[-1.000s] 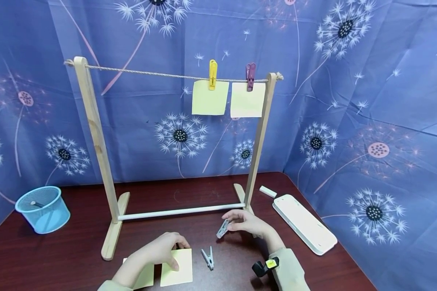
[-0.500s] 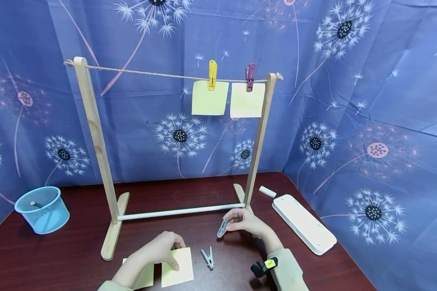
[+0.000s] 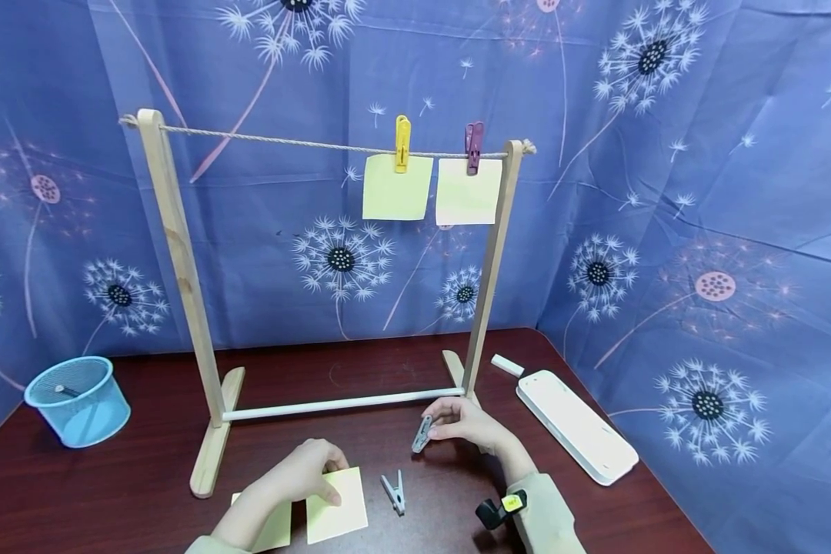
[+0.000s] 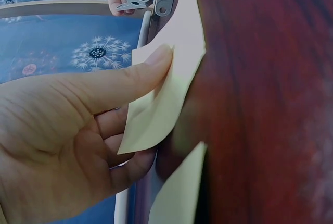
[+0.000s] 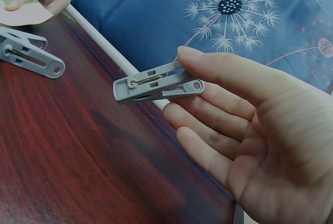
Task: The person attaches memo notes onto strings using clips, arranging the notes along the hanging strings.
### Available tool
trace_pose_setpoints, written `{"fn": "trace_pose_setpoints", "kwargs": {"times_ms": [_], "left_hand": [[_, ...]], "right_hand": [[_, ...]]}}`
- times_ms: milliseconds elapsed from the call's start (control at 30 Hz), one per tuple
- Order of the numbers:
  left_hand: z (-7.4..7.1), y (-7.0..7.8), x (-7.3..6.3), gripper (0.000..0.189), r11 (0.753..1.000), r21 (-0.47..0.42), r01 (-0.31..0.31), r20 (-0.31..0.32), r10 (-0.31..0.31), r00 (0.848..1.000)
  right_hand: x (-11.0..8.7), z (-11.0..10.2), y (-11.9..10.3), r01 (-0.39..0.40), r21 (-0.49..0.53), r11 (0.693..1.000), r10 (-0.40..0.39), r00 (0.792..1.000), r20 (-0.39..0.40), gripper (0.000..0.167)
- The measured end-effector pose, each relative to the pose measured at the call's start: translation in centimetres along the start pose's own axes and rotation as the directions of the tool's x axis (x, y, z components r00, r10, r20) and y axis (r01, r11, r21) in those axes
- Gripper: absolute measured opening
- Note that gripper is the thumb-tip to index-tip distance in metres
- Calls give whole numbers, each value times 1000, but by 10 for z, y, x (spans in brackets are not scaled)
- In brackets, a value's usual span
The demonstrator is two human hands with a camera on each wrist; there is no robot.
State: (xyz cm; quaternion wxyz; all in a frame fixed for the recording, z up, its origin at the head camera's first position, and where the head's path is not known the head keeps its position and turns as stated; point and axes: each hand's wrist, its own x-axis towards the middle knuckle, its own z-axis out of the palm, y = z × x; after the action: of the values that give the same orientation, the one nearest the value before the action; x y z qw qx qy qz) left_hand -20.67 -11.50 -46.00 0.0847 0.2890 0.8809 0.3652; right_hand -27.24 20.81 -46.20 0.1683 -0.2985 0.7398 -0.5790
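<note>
My left hand [image 3: 306, 473] pinches a pale yellow paper square [image 3: 336, 508] between thumb and fingers; the left wrist view shows the sheet [image 4: 171, 78] bending under the thumb. A second yellow sheet [image 3: 274, 529] lies partly hidden beneath my left forearm. My right hand [image 3: 467, 425] grips a grey clothespin [image 5: 156, 83] by its handle end, thumb on one side and fingers on the other. Between the hands, another grey clothespin [image 3: 395, 492] rests on the table. On the rope [image 3: 270, 140] hang two paper squares, one under a yellow clothespin [image 3: 402, 145], one under a purple clothespin [image 3: 474, 148].
A wooden stand with a left post [image 3: 183, 269] and right post [image 3: 488, 285] holds the rope, with a white crossbar [image 3: 346, 402] low between them. A blue mesh basket [image 3: 86, 408] stands at left. A white case [image 3: 578, 431] and a small white block [image 3: 508, 365] lie at right.
The paper in my left hand has tilted slightly, its right edge rising. The clothespin in my right hand has turned a little more upright.
</note>
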Motion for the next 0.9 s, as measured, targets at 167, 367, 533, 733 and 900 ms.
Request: {"fn": "trace_pose_setpoints", "kwargs": {"times_ms": [167,367,533,733,900], "left_hand": [[-4,0,0,26,1000,-22,-6,-13,6,1000],[-7,-2,-2,24,994,-107,17,-2,-17,1000],[-7,-5,-2,24,985,-165,48,-2,-49,999],[-10,-9,-2,27,978,-189,90,5,-90,996],[-15,-9,-4,30,973,-196,119,30,-116,993]], "right_hand": [[1,1,-1,-6,-6,1000,6,1000,-8,40],[1,1,1,-5,-5,1000,5,1000,-5,36],[2,2,2,10,14,1000,-10,1000,-3,35],[2,4,0,4,23,1000,-4,1000,-10,35],[2,6,-3,-13,1,1000,13,1000,-23,34]]}}
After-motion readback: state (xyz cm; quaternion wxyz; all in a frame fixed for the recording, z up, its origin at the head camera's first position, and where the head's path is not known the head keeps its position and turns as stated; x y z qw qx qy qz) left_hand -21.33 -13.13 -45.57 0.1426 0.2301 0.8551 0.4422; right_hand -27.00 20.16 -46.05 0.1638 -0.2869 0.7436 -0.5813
